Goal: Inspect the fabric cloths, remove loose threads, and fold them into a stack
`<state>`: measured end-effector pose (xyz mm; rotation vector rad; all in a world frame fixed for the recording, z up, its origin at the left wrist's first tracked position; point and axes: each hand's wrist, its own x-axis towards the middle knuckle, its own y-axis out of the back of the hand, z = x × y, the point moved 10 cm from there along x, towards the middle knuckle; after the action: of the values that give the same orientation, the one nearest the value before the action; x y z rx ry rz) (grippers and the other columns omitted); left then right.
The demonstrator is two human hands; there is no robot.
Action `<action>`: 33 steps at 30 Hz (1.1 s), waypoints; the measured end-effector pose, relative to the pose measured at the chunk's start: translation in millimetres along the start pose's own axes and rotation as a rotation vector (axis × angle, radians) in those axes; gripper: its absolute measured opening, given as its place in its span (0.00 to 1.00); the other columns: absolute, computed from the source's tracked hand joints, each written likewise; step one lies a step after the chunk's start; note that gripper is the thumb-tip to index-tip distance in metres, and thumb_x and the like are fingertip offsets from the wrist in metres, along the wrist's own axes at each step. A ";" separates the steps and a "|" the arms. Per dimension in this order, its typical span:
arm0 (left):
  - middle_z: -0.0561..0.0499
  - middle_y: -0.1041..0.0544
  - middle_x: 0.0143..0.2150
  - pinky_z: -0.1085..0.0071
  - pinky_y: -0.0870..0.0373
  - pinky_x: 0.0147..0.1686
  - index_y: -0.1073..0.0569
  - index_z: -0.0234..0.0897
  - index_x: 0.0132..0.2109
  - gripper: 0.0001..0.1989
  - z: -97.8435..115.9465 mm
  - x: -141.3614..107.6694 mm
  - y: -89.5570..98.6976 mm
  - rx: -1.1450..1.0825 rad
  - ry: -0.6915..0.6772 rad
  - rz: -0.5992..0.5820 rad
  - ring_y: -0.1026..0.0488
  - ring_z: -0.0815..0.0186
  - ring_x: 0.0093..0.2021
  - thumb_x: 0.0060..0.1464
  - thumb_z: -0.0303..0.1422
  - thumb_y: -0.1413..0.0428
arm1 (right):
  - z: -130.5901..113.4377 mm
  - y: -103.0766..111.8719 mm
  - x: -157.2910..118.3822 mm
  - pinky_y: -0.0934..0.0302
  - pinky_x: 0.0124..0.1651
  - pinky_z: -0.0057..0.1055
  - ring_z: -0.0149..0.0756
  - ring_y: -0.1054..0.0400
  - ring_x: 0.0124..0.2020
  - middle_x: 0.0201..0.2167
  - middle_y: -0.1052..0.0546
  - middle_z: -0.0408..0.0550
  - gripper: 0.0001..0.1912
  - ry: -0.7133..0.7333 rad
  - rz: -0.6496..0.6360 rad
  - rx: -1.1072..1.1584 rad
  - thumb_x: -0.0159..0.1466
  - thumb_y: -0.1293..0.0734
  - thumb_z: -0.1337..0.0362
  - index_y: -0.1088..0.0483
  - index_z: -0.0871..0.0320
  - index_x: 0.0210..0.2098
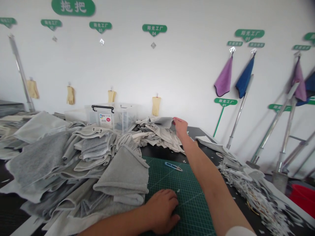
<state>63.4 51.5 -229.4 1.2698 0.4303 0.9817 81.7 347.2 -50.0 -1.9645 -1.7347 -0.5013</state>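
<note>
My right hand is stretched far forward over a heap of pale scraps at the back of the table. Its fingers pinch the edge of a grey cloth on top of that heap. Nearer to me, my left hand rests on the green cutting mat, holding nothing, with fingers loosely bent and the thumb apart. Just left of it lies a large pile of folded grey cloths. Small thread snips with a blue handle lie on the mat between my hands.
A clear plastic box with a black handle stands behind the pile. White fabric trimmings spread along the table's right side, near a red bucket. Yellow gloves, a purple cloth and a blue cloth hang on the wall.
</note>
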 end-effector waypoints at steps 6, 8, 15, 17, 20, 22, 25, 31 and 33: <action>0.47 0.29 0.51 0.62 0.38 0.54 0.30 0.37 0.47 0.18 0.3 -3.3 -2.6 0.004 0.011 0.032 0.34 0.60 0.52 0.51 0.41 0.48 | -86.8 28.3 2.6 0.32 0.39 0.30 0.33 0.29 0.33 0.30 0.22 0.44 0.15 0.095 0.077 0.197 0.51 0.34 0.59 0.26 0.62 0.35; 0.46 0.29 0.51 0.62 0.38 0.54 0.30 0.37 0.48 0.19 0.8 -5.3 -2.2 0.006 0.010 0.047 0.33 0.60 0.52 0.51 0.41 0.48 | -115.5 35.6 1.6 0.32 0.39 0.30 0.32 0.29 0.31 0.29 0.23 0.43 0.14 0.133 0.086 0.234 0.51 0.33 0.60 0.25 0.61 0.34; 0.45 0.37 0.59 0.58 0.42 0.58 0.35 0.38 0.54 0.24 7.2 -11.7 16.8 0.098 -0.016 0.226 0.42 0.57 0.60 0.50 0.37 0.47 | -202.0 46.7 -10.3 0.31 0.40 0.32 0.31 0.29 0.32 0.28 0.23 0.42 0.10 0.290 0.058 0.360 0.51 0.32 0.62 0.25 0.60 0.32; 0.42 0.41 0.62 0.56 0.44 0.59 0.38 0.37 0.58 0.26 11.7 -12.7 28.9 0.174 -0.017 0.317 0.46 0.55 0.63 0.51 0.35 0.47 | -220.3 50.7 -14.8 0.31 0.42 0.32 0.32 0.28 0.33 0.29 0.23 0.43 0.10 0.330 0.055 0.380 0.52 0.32 0.62 0.25 0.60 0.32; 0.37 0.48 0.65 0.53 0.45 0.60 0.43 0.33 0.61 0.30 19.8 -13.2 52.4 0.302 0.022 0.509 0.52 0.51 0.65 0.52 0.36 0.47 | -245.0 57.1 -20.8 0.31 0.43 0.34 0.33 0.28 0.35 0.30 0.23 0.43 0.13 0.400 0.049 0.329 0.53 0.32 0.59 0.25 0.59 0.35; 0.33 0.50 0.65 0.49 0.46 0.59 0.47 0.29 0.63 0.35 25.6 -12.6 67.3 0.375 0.064 0.652 0.54 0.47 0.65 0.52 0.40 0.46 | -260.9 61.2 -25.1 0.32 0.46 0.35 0.33 0.28 0.38 0.32 0.23 0.43 0.15 0.464 0.046 0.294 0.54 0.33 0.57 0.25 0.58 0.37; 0.28 0.44 0.61 0.42 0.48 0.58 0.51 0.25 0.63 0.42 39.0 -13.6 86.3 0.489 0.076 0.903 0.54 0.42 0.65 0.50 0.45 0.44 | -283.9 65.4 -34.9 0.35 0.49 0.37 0.34 0.29 0.44 0.36 0.24 0.43 0.16 0.574 0.038 0.300 0.57 0.35 0.55 0.26 0.57 0.40; 0.32 0.38 0.54 0.43 0.44 0.56 0.48 0.32 0.62 0.36 60.4 -25.1 123.9 0.665 0.043 1.235 0.49 0.43 0.63 0.50 0.37 0.42 | -317.5 72.0 -66.1 0.40 0.53 0.40 0.32 0.32 0.48 0.39 0.25 0.39 0.18 0.662 -0.007 0.383 0.62 0.43 0.56 0.27 0.58 0.42; 0.33 0.37 0.53 0.47 0.41 0.56 0.43 0.34 0.60 0.32 60.8 -29.3 139.2 0.680 0.075 1.262 0.46 0.44 0.62 0.51 0.36 0.42 | -321.8 81.4 -72.3 0.41 0.55 0.39 0.33 0.32 0.48 0.40 0.25 0.42 0.16 0.644 0.034 0.390 0.61 0.40 0.59 0.28 0.61 0.42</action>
<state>41.2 -10.7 -89.5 2.1948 -0.0695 2.0367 163.8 98.3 166.0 -1.3557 -1.2674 -0.6392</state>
